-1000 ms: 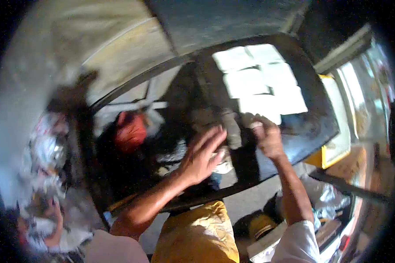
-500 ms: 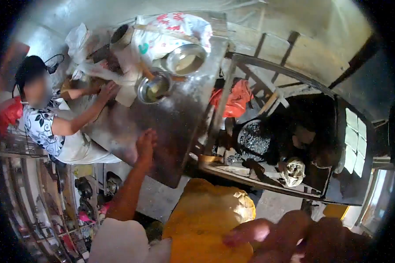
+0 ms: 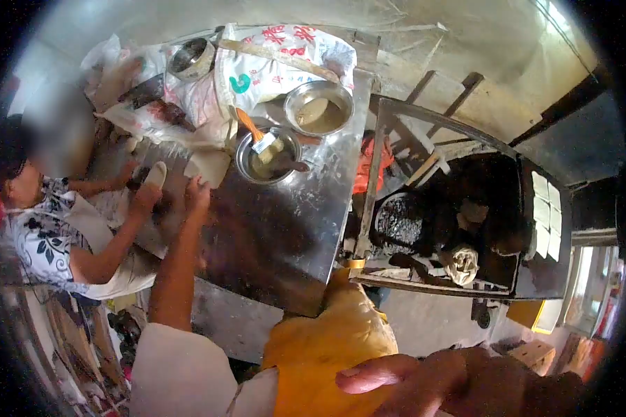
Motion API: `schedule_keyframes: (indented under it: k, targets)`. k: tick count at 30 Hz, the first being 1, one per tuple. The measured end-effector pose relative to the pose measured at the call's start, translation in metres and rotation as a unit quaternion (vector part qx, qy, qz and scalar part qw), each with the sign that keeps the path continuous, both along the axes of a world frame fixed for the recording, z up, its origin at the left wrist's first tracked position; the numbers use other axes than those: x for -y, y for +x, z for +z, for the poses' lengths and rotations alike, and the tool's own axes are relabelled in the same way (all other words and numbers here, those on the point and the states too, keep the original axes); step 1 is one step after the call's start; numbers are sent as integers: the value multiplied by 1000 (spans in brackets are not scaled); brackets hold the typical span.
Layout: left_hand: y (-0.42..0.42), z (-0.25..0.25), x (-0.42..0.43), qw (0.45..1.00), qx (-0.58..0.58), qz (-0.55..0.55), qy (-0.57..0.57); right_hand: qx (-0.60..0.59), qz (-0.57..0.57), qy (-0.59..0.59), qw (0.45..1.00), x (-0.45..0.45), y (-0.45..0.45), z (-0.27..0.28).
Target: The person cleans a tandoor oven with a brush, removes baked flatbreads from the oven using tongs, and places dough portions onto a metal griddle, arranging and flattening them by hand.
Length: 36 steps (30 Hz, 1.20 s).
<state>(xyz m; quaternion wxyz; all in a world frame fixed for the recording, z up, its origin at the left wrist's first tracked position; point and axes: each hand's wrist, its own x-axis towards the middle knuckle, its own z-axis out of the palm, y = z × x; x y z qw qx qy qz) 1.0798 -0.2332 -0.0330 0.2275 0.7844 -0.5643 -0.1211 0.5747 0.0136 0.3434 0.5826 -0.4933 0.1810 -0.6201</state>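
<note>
My left hand (image 3: 197, 197) reaches across the dark table (image 3: 278, 236). Its fingertips pinch the near edge of a flat, pale, squarish piece (image 3: 210, 165) that looks like dough. To the right of that piece stands a metal bowl (image 3: 239, 154) with liquid in it, an orange-handled brush (image 3: 249, 125) and a dark-handled utensil. Close to the camera, at the bottom right, is my right hand (image 3: 459, 382). Its thumb points left, apart from the loosely bent fingers, and no object shows in it. Part of this hand is dark and cut off by the frame.
A co-worker at left holds an oval pale piece (image 3: 157, 175). A larger metal bowl (image 3: 341, 124) and a printed sack (image 3: 257, 76) with a rolling pin (image 3: 285, 61) stand behind. Right are a dark-framed pit (image 3: 368, 201) with grey coals and white squares (image 3: 541, 187).
My left hand has gone from over the bare tabletop to the pale piece and taken its edge. The co-worker's hand now holds an oval piece. The view has shifted; my right hand stays low.
</note>
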Motion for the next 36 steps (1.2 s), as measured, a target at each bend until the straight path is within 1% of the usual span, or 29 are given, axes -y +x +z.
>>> schedule_keyframes:
  k: [1, 3, 4, 6, 8, 10, 11, 12, 13, 14, 16, 18, 19, 20, 21, 22, 23, 24, 25, 26, 28, 29, 30, 31, 32, 33, 34, 35, 36]
  targets:
    - [21, -13, 20, 1000, 0, -6, 6, 0, -1, 6, 1000, 4, 4, -3]
    - [58, -50, 59, 987, -160, -7, -21, -1, -4, 22, 1000, 16, 14, -11]
    - [68, -59, 70, 986, -164, -14, -15, -1, -4, 31, 1000, 23, 18, -16]
    - [73, -59, 89, 995, 103, -4, -14, -2, -1, 54, 999, 35, 22, -29]
    - [118, -93, 121, 968, 229, -104, 9, 0, -2, 89, 996, 48, 23, -43]
    - [148, -131, 141, 969, 229, -97, -16, -16, -16, 140, 990, 59, 21, -62]
    - [191, -175, 161, 968, 157, -182, -76, -40, -23, 178, 983, 59, 14, -75]
    - [167, -150, 153, 957, 192, -206, -62, -65, -33, 219, 973, 58, 8, -88]
    - [138, -119, 143, 945, 228, -231, -50, -137, -33, 268, 953, 57, -3, -105]
    - [106, -83, 131, 930, 261, -255, -39, -128, -42, 328, 935, 48, -9, -128]
    - [72, -63, 119, 940, 226, -255, -22, -205, -91, 418, 880, 30, -14, -166]
    - [77, -34, 116, 951, 202, -235, -8, -241, -99, 457, 850, 14, -17, -195]
    - [97, -13, 112, 956, 195, -217, -1, -313, -86, 455, 829, 10, -20, -204]
    - [129, -70, 114, 963, 54, -247, -89, -311, -73, 451, 833, 7, -18, -212]
    - [35, 57, 74, 980, 72, -186, 11, -310, -61, 448, 837, 3, -14, -218]
    - [10, 82, 58, 985, 102, -136, 10, -382, -42, 394, 835, 1, -13, -221]
    - [20, 73, 54, 991, 50, -124, -3, -451, -32, 338, 826, -1, -14, -221]
    - [2, 105, 34, 991, -37, -127, 21, -478, -16, 265, 838, -3, -16, -223]
    - [-26, 143, 12, 982, -126, -136, 44, -474, -16, 257, 842, -6, -15, -224]
    - [-52, 169, -8, 982, -121, -138, 39, -320, 7, 337, 885, -11, -11, -225]
    - [-101, 203, -44, 931, -318, -159, 85, -407, 13, 267, 874, -10, -7, -224]
    - [-130, 218, -61, 924, -293, -230, 84, -408, 25, 282, 868, -9, -9, -227]
    - [-184, 248, -85, 900, -383, -175, 112, -409, 37, 296, 863, -7, -12, -231]
    - [-207, 236, -106, 866, -455, -154, 136, -175, 41, 379, 908, -2, -12, -212]
    - [-240, 233, -119, 798, -542, -170, 200, -228, 26, 425, 875, -12, -21, -232]
    - [-281, 232, -135, 756, -579, -202, 228, -199, 22, 401, 894, -12, -38, -233]
    - [-322, 226, -148, 711, -610, -226, 267, -160, 19, 448, 879, -27, -51, -266]
    - [-369, 220, -171, 664, -647, -232, 294, -53, 2, 491, 869, -38, -78, -233]
    - [-402, 205, -187, 638, -659, -221, 332, 47, -28, 506, 861, -57, -102, -244]
